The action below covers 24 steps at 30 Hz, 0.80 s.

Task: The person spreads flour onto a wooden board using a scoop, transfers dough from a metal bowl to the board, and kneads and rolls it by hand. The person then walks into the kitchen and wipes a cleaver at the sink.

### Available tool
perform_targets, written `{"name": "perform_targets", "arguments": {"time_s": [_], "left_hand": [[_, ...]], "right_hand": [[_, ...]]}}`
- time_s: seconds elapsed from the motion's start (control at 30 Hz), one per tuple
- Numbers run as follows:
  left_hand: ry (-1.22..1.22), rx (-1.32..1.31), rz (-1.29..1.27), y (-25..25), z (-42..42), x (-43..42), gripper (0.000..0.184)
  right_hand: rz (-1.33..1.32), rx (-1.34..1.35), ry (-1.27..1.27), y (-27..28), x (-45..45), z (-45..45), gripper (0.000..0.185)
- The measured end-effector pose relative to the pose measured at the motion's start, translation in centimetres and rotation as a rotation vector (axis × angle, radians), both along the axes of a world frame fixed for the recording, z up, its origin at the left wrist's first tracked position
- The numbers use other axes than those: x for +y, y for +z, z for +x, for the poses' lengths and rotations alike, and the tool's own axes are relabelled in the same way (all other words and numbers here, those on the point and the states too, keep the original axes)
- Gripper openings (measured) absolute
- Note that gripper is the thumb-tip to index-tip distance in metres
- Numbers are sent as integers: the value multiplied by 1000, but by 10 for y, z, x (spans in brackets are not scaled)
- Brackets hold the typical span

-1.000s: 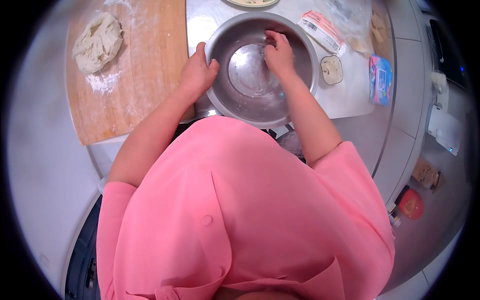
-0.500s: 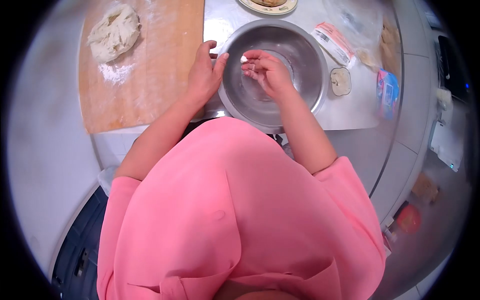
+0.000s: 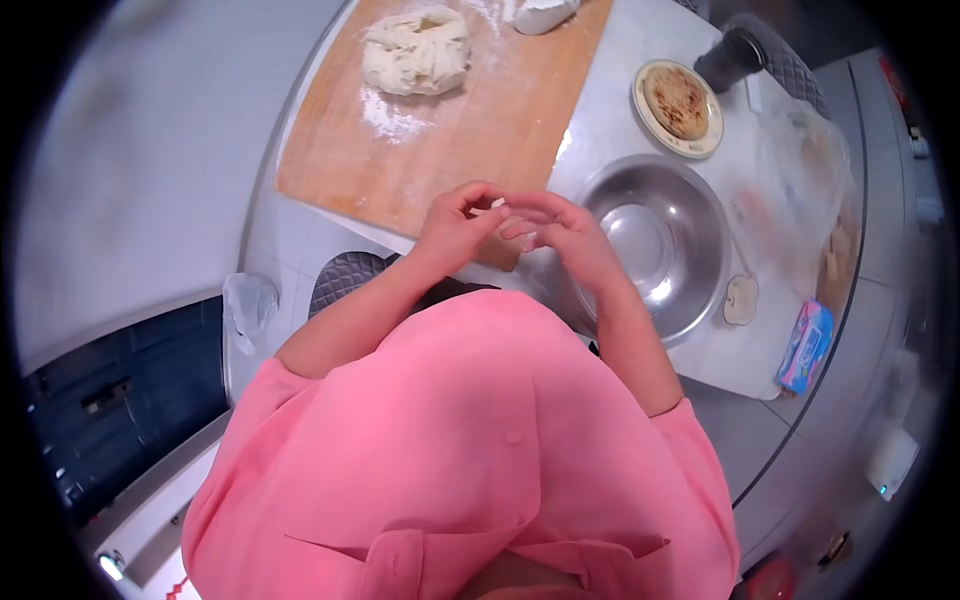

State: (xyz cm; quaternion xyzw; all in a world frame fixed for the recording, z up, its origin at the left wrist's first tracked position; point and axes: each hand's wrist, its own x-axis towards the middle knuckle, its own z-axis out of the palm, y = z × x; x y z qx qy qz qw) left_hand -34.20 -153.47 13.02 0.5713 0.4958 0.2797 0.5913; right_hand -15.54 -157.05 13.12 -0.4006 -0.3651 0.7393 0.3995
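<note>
My left hand [image 3: 458, 228] and my right hand [image 3: 572, 236] meet in front of me, over the near edge of a wooden board [image 3: 330, 165]. The left fingers are curled in a pinch around a small white bit of dough [image 3: 497, 203]. My right fingertips reach up against it, with the fingers stretched and apart. White residue shows on the right fingers. Beside my right hand stands a steel mixing bowl [image 3: 705, 215] with a bare, shiny inside. A large rough lump of dough [image 3: 418, 55] lies on the board, next to scattered flour [image 3: 390, 118].
Behind the bowl is a plate [image 3: 641, 100] with a browned flatbread [image 3: 678, 101]. A dark cup [image 3: 732, 60], a clear plastic bag [image 3: 805, 160], a small dish [image 3: 740, 300] and a blue-pink packet [image 3: 805, 347] line the right side. A white bag [image 3: 545, 12] sits on the board.
My view has turned, so the board and bowl appear shifted right. My right hand has moved left out of the bowl, bringing the white bit to my left hand, which now pinches it.
</note>
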Motion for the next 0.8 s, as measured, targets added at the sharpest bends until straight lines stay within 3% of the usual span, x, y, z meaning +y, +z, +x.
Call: {"name": "perform_targets", "arguments": {"time_s": [0.03,0.1,0.17,0.3,0.37,0.4,0.47,0.5,0.57,0.7,0.77,0.8], "left_hand": [[13,-2,5,3,-8,2,16],[137,-118,-262,12,-22,8,16],[127,-178,-277,1,-39,20,15],[186,-123,-331,-25,-79,67,17],[194,74,-72,-30,-98,110,19],[176,69,-74,-26,-104,133,19],[157,218,408,-13,-112,186,19],[138,207,399,-19,-117,209,19],[-9,485,790,-38,-125,256,22],[-272,633,912,-67,-145,303,35],[-476,762,1186,-63,-154,309,55],[-500,748,1189,-61,-159,314,55]], "right_hand": [[5,-2,13,4,2,-5,43],[1,-16,81,12,8,-15,46],[30,0,114,8,15,-19,45],[-97,-33,-96,1,36,-28,38],[-162,-129,-328,0,45,-38,36],[-167,-158,-384,0,49,-45,34],[-193,-166,-445,-7,58,-64,33],[-219,-170,-486,-11,60,-74,32],[-255,-187,-551,-15,70,-104,31],[-304,-213,-657,-10,90,-155,27],[-302,-201,-707,-12,95,-172,27],[-283,-184,-746,-14,96,-179,27]]}}
